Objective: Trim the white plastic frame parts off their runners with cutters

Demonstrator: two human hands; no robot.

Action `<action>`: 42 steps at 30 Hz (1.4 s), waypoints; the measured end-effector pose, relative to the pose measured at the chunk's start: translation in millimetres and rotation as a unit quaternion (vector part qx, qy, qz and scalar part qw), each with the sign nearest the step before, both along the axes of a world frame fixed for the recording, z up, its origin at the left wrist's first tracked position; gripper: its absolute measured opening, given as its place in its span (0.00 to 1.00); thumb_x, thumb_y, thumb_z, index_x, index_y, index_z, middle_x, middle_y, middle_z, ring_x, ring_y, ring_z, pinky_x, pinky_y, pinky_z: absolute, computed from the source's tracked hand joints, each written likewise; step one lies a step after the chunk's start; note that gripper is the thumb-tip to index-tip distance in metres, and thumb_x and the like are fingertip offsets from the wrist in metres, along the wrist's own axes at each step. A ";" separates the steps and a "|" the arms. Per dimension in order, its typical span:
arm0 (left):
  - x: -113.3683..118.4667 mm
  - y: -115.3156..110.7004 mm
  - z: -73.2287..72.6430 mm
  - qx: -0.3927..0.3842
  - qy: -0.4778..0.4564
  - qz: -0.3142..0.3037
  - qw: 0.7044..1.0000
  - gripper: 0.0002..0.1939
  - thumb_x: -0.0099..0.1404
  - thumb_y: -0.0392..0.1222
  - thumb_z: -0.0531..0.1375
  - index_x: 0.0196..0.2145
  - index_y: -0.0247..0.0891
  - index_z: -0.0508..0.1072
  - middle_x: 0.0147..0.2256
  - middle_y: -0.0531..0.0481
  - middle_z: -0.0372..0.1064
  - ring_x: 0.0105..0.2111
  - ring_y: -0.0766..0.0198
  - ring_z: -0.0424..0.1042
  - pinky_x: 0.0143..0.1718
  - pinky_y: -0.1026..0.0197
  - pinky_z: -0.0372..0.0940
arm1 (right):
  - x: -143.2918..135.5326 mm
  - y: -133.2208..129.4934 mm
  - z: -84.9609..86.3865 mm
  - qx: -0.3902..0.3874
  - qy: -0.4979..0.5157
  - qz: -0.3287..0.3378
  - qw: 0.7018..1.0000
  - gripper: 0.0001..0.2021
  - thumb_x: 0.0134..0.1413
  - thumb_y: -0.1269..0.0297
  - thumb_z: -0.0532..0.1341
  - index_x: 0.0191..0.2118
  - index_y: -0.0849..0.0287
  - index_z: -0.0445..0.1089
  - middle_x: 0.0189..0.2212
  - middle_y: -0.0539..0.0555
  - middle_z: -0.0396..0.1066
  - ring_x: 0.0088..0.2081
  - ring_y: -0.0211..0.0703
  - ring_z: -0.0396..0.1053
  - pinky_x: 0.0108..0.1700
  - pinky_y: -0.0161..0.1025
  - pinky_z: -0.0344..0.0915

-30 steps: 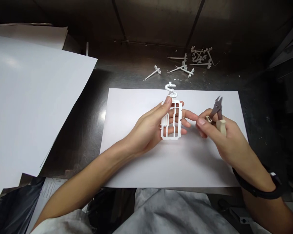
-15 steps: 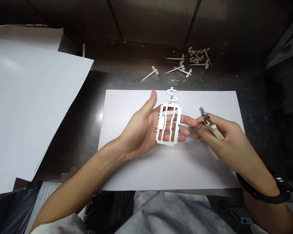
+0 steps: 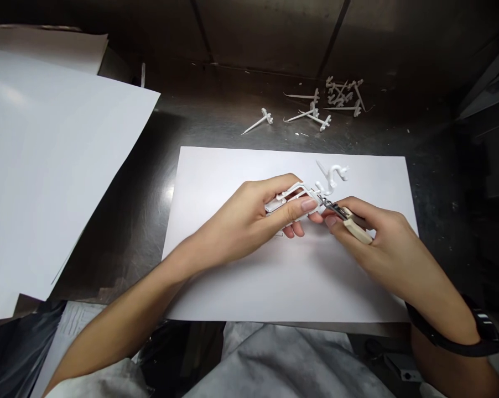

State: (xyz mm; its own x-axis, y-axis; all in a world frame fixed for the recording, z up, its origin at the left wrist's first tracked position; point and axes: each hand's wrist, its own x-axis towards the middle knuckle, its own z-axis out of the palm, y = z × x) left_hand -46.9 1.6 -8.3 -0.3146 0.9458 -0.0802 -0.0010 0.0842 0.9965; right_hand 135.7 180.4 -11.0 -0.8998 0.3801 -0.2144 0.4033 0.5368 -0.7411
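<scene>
My left hand [image 3: 270, 213] is closed around a white plastic frame [image 3: 301, 189], its thumb pressed over the near side. From the frame's right end an S-shaped white sprue [image 3: 331, 179] with a thin spike sticks up and away. My right hand [image 3: 380, 243] grips a pair of cream-handled side cutters [image 3: 357, 228]. The metal jaws of the cutters are at the joint between frame and sprue; whether they have closed on the plastic I cannot tell. Much of the frame is hidden by the left fingers.
A white sheet [image 3: 233, 293] lies under both hands on the dark metal table [image 3: 216, 116]. Several cut-off white sprues [image 3: 343, 97] lie behind the sheet, with small scraps around. A stack of large white sheets [image 3: 67, 149] stands on the left.
My left hand has turned over and closed round the frame, which lay on the open palm before. The frame has tilted, and the cutters have moved left to the sprue joint.
</scene>
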 end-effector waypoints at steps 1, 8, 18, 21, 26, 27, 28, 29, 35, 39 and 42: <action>0.1 -0.3 0.5 -0.007 0.015 -0.002 1.000 0.10 0.83 0.45 0.61 0.46 0.38 0.79 0.46 0.50 0.80 0.36 0.65 0.78 0.38 0.66 0.71 | 0.2 -0.2 0.4 -0.001 -0.002 0.003 1.000 0.05 0.73 0.62 0.63 0.40 0.52 0.72 0.32 0.42 0.71 0.31 0.41 0.63 0.32 0.41 0.59; 1.1 -2.4 -1.0 -0.008 0.029 -0.017 0.999 0.17 0.85 0.51 0.55 0.48 0.40 0.80 0.45 0.49 0.81 0.36 0.62 0.79 0.38 0.65 0.71 | 3.5 2.0 2.6 -0.018 -0.023 0.012 1.000 0.07 0.74 0.61 0.63 0.40 0.53 0.70 0.35 0.45 0.74 0.31 0.43 0.63 0.32 0.41 0.59; -2.8 -3.4 -2.4 -0.008 0.035 -0.026 0.999 0.15 0.84 0.49 0.56 0.47 0.41 0.81 0.45 0.51 0.82 0.39 0.60 0.81 0.39 0.64 0.68 | 6.4 5.5 3.6 -0.021 -0.049 0.025 0.998 0.07 0.76 0.59 0.64 0.42 0.51 0.71 0.33 0.43 0.71 0.29 0.42 0.60 0.29 0.40 0.57; -2.9 -3.2 -3.0 -0.005 0.040 -0.036 0.999 0.13 0.84 0.47 0.57 0.46 0.40 0.80 0.44 0.52 0.82 0.36 0.63 0.80 0.37 0.66 0.67 | 6.8 5.8 4.1 -0.018 -0.051 0.029 0.998 0.08 0.77 0.57 0.64 0.42 0.51 0.71 0.31 0.43 0.69 0.29 0.42 0.59 0.28 0.41 0.56; -4.1 -5.1 -1.3 -0.001 0.027 -0.018 0.999 0.13 0.83 0.46 0.58 0.46 0.41 0.81 0.44 0.51 0.82 0.35 0.62 0.80 0.36 0.65 0.67 | 7.1 6.7 4.3 -0.009 -0.046 0.034 0.998 0.08 0.77 0.58 0.64 0.42 0.52 0.71 0.36 0.45 0.73 0.33 0.43 0.64 0.33 0.42 0.58; -4.3 -5.6 -1.1 0.001 0.030 -0.018 0.999 0.13 0.83 0.46 0.58 0.46 0.41 0.81 0.43 0.51 0.82 0.35 0.62 0.80 0.35 0.65 0.67 | 7.0 6.8 4.4 -0.011 -0.047 0.035 0.998 0.07 0.77 0.58 0.64 0.43 0.51 0.71 0.36 0.45 0.73 0.34 0.44 0.65 0.33 0.42 0.58; -4.4 -5.9 -1.1 0.005 0.036 -0.020 0.999 0.12 0.83 0.45 0.58 0.46 0.41 0.82 0.43 0.51 0.82 0.34 0.63 0.79 0.34 0.65 0.66 | 6.9 6.8 4.5 -0.015 -0.048 0.038 0.998 0.06 0.78 0.58 0.64 0.44 0.51 0.72 0.36 0.44 0.73 0.34 0.44 0.65 0.34 0.42 0.58; -4.5 -6.0 -1.2 0.008 0.045 -0.024 0.999 0.12 0.83 0.44 0.58 0.46 0.41 0.82 0.42 0.52 0.82 0.34 0.63 0.79 0.33 0.66 0.65 | 6.8 6.8 4.6 -0.017 -0.049 0.042 0.998 0.05 0.78 0.58 0.63 0.45 0.50 0.73 0.36 0.45 0.73 0.34 0.45 0.65 0.34 0.43 0.58; -1.7 -4.7 -1.1 0.007 0.032 -0.028 0.999 0.13 0.83 0.43 0.58 0.44 0.41 0.82 0.41 0.51 0.82 0.33 0.63 0.79 0.31 0.65 0.65 | 7.0 7.8 4.6 -0.070 -0.063 0.053 0.994 0.09 0.80 0.55 0.63 0.45 0.50 0.74 0.41 0.48 0.76 0.42 0.51 0.70 0.44 0.45 0.61; -1.0 -5.0 0.4 0.001 -0.002 -0.032 0.999 0.13 0.83 0.43 0.58 0.41 0.41 0.81 0.39 0.52 0.83 0.29 0.65 0.78 0.29 0.65 0.66 | 6.5 9.1 5.7 -0.126 -0.082 0.078 0.986 0.12 0.82 0.51 0.61 0.45 0.51 0.74 0.39 0.49 0.75 0.40 0.51 0.68 0.44 0.46 0.60; -2.0 -5.6 -0.2 -0.004 0.002 -0.039 0.999 0.11 0.82 0.42 0.59 0.42 0.41 0.80 0.38 0.53 0.82 0.27 0.67 0.77 0.29 0.66 0.66 | 4.7 7.8 6.9 -0.120 -0.086 0.086 0.985 0.14 0.82 0.52 0.61 0.40 0.53 0.70 0.40 0.49 0.75 0.42 0.53 0.69 0.45 0.46 0.60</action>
State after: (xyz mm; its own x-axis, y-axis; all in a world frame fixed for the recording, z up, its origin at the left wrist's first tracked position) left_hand -48.9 -4.0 -8.6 -0.2401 0.9669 -0.0859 0.0099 0.0909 0.9958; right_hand 140.4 188.2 -4.1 -0.8886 0.1455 -0.4350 0.4531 0.4258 -0.7832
